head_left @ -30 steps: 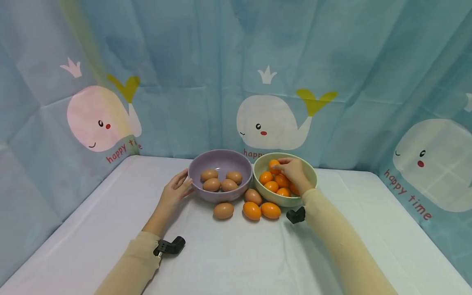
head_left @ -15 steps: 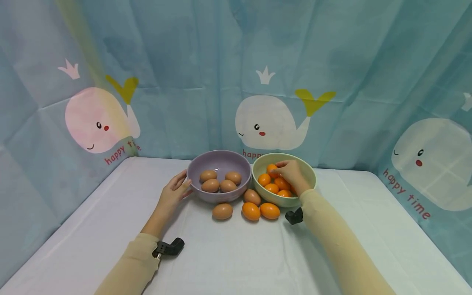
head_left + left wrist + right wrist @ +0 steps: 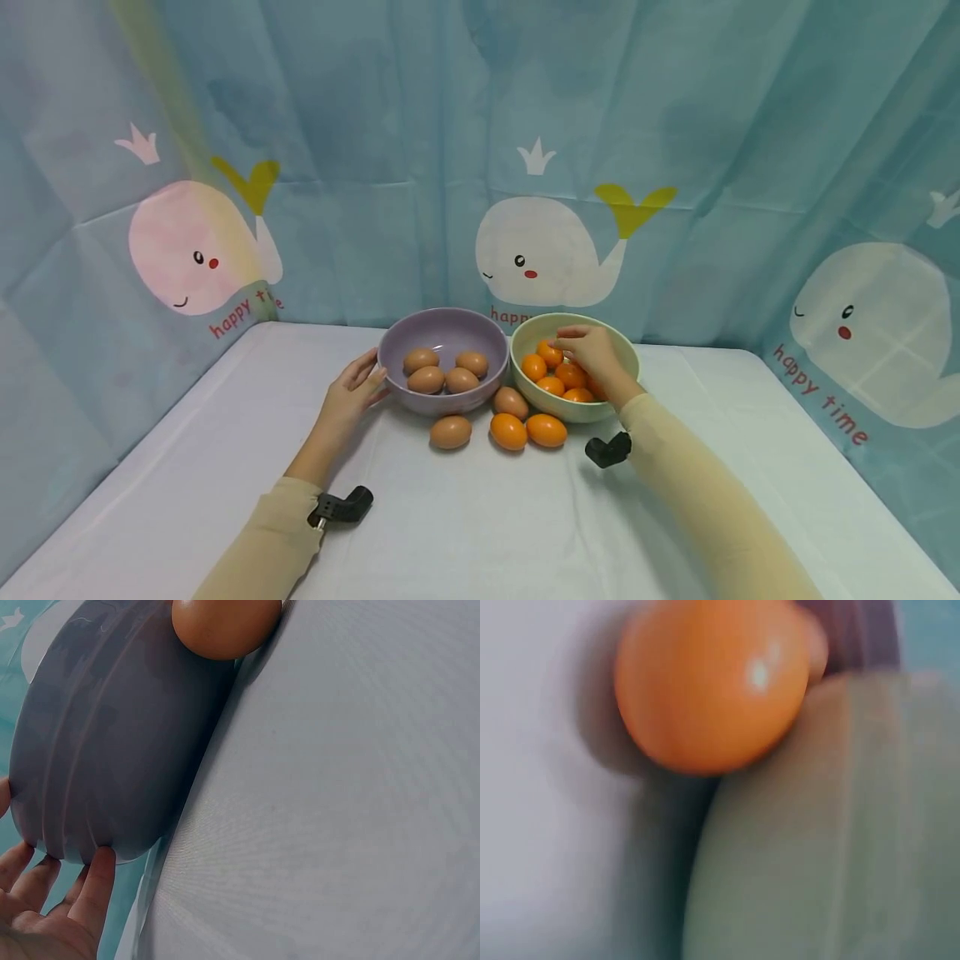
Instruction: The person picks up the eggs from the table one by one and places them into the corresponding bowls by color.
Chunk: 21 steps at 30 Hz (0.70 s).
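Observation:
In the head view my left hand touches the left side of a purple bowl holding several brown eggs. The left wrist view shows its spread fingertips against the bowl's outer wall. My right hand is over a pale green bowl with several small oranges inside. Its fingertips are just above one orange lying at the back of the pile; the right wrist view does not show the hand.
In front of the bowls, on the white tabletop, lie two brown eggs, one nearer and one between the bowls, and two oranges. A blue whale-print curtain stands behind.
My right hand has lowered an orange onto the pile in the green bowl, and its fingers have come off it. The left hand has stayed at the purple bowl.

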Tool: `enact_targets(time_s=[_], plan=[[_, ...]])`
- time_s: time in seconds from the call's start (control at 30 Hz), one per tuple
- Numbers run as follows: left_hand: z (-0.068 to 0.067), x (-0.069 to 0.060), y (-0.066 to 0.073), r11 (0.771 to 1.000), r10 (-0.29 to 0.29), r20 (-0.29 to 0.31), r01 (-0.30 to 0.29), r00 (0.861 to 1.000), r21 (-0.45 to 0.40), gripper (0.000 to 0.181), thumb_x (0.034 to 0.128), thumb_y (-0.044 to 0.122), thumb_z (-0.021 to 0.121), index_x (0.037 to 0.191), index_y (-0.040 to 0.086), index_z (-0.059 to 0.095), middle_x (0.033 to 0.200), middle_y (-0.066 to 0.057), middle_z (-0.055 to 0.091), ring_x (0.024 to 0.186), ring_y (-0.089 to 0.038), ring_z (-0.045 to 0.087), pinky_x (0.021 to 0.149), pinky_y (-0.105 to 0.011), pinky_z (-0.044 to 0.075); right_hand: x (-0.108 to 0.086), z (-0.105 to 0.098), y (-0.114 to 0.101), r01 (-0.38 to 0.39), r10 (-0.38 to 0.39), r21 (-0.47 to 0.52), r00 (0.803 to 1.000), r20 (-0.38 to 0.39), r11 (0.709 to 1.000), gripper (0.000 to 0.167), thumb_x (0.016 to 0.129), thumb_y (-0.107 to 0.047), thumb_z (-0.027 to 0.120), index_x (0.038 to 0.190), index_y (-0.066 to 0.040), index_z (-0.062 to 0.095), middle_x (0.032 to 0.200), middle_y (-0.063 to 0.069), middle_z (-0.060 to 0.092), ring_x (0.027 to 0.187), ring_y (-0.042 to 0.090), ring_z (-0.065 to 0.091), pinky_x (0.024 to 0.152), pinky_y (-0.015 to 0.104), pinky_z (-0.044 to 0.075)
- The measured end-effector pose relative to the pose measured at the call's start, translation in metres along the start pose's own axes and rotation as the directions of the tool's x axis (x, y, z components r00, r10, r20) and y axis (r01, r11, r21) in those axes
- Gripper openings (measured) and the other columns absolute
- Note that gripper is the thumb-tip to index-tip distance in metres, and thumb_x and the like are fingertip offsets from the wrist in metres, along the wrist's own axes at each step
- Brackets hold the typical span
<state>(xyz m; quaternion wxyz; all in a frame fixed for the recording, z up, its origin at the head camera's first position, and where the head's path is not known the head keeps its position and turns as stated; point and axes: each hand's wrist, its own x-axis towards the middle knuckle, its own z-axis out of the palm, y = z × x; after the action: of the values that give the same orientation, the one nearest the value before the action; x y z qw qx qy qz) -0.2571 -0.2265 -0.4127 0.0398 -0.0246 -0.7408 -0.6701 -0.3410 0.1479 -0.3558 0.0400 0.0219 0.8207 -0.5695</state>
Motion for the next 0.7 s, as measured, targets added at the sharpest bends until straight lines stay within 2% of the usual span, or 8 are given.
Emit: enact_targets(time_s=[0.23, 0.4, 0.47, 0.6, 0.7], plan=[[-0.001, 0.000, 0.000, 1.000, 0.007, 0.011, -0.007, 1.000, -0.018, 0.066, 0.1037, 0.030, 0.053, 0.158, 0.007, 0.024, 0.166, -0.009, 0.021, 0.150, -0.026, 0.030, 0.110, -0.034, 0.048, -0.034, 0.001, -0.013, 0.039, -0.044, 0.071, 0.996, 0.075, 0.997, 0.046, 0.094, -0.022, 0.070, 0.133, 0.000, 0.061, 0.134, 0.017, 0.064, 0.118, 0.026, 0.067, 0.102, 0.034, 0.054], [0.000, 0.000, 0.000, 1.000, -0.005, 0.004, 0.005, 1.000, -0.013, 0.065, 0.1038, 0.029, 0.053, 0.158, 0.008, 0.024, 0.166, -0.007, 0.021, 0.150, -0.024, 0.031, 0.109, -0.033, 0.048, -0.059, 0.007, -0.019, 0.117, -0.129, 0.095, 0.983, 0.129, 0.989, 0.049, 0.091, -0.023, 0.074, 0.132, 0.001, 0.062, 0.133, 0.017, 0.065, 0.104, 0.010, 0.069, 0.100, 0.031, 0.057], [0.000, 0.000, -0.001, 1.000, -0.006, 0.006, 0.006, 1.000, -0.012, 0.065, 0.1040, 0.029, 0.053, 0.158, 0.009, 0.023, 0.166, -0.007, 0.021, 0.150, -0.024, 0.032, 0.109, -0.033, 0.049, -0.070, 0.011, -0.021, 0.130, -0.143, 0.098, 0.980, 0.140, 0.987, 0.047, 0.089, -0.021, 0.076, 0.129, 0.000, 0.065, 0.130, 0.017, 0.067, 0.101, 0.008, 0.070, 0.098, 0.032, 0.058], [0.000, 0.000, 0.000, 1.000, -0.003, 0.010, 0.003, 1.000, -0.015, 0.065, 0.1042, 0.028, 0.052, 0.158, 0.009, 0.023, 0.167, -0.007, 0.021, 0.150, -0.025, 0.032, 0.109, -0.033, 0.049, -0.087, 0.020, -0.024, 0.141, -0.147, 0.048, 0.976, 0.159, 0.989, 0.046, 0.085, -0.023, 0.080, 0.125, -0.005, 0.069, 0.124, 0.013, 0.071, 0.104, 0.010, 0.070, 0.094, 0.026, 0.059], [0.000, 0.000, 0.001, 1.000, 0.000, 0.009, 0.001, 1.000, -0.012, 0.064, 0.1046, 0.027, 0.052, 0.158, 0.008, 0.023, 0.166, -0.008, 0.021, 0.149, -0.025, 0.032, 0.110, -0.035, 0.048, -0.096, 0.027, -0.023, 0.154, -0.160, 0.041, 0.964, 0.211, 0.987, 0.048, 0.084, -0.024, 0.080, 0.127, -0.005, 0.068, 0.122, 0.012, 0.072, 0.109, 0.014, 0.069, 0.094, 0.024, 0.059]])
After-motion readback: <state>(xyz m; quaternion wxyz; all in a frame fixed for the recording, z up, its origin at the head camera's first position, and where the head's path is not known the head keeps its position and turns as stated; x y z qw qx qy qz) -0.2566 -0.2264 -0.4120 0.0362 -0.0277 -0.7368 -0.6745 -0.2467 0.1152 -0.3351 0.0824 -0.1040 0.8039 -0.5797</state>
